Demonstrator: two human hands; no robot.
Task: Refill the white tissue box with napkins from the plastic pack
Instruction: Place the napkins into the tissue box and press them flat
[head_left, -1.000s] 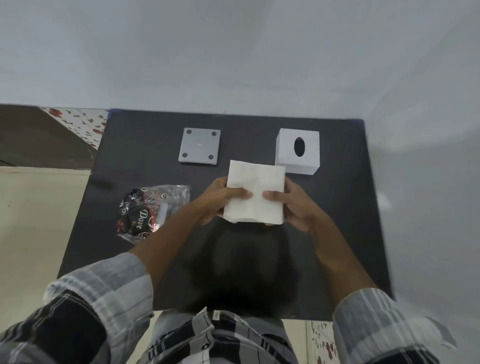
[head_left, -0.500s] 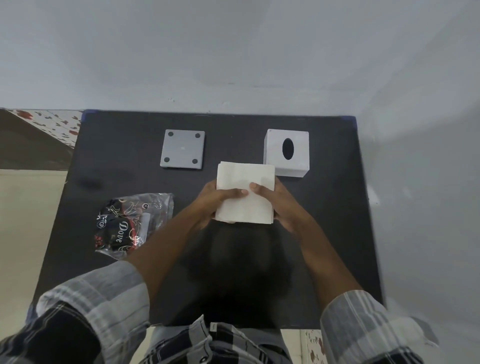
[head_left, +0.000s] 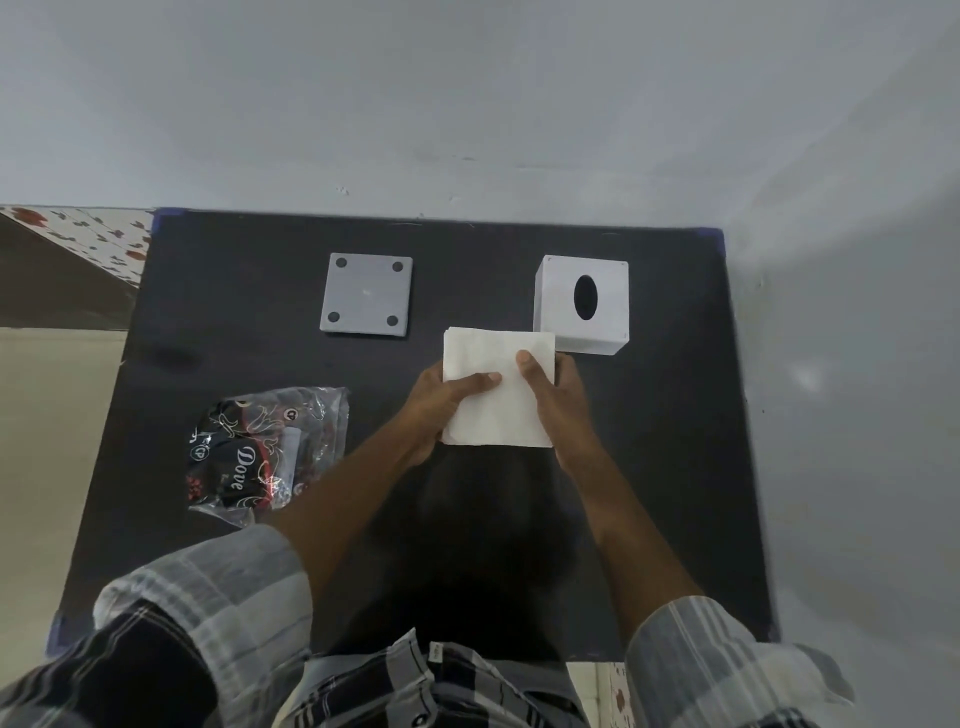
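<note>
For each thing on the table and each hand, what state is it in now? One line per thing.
napkin stack: out of the pack, held by both hands, near the box.
left hand: closed on the stack's left edge.
right hand: closed on its right edge.
white tissue box: upright, oval slot on top, base plate off.
grey base plate: lying flat, apart from the box.
plastic pack: crumpled, lying flat, left of the hands.
</note>
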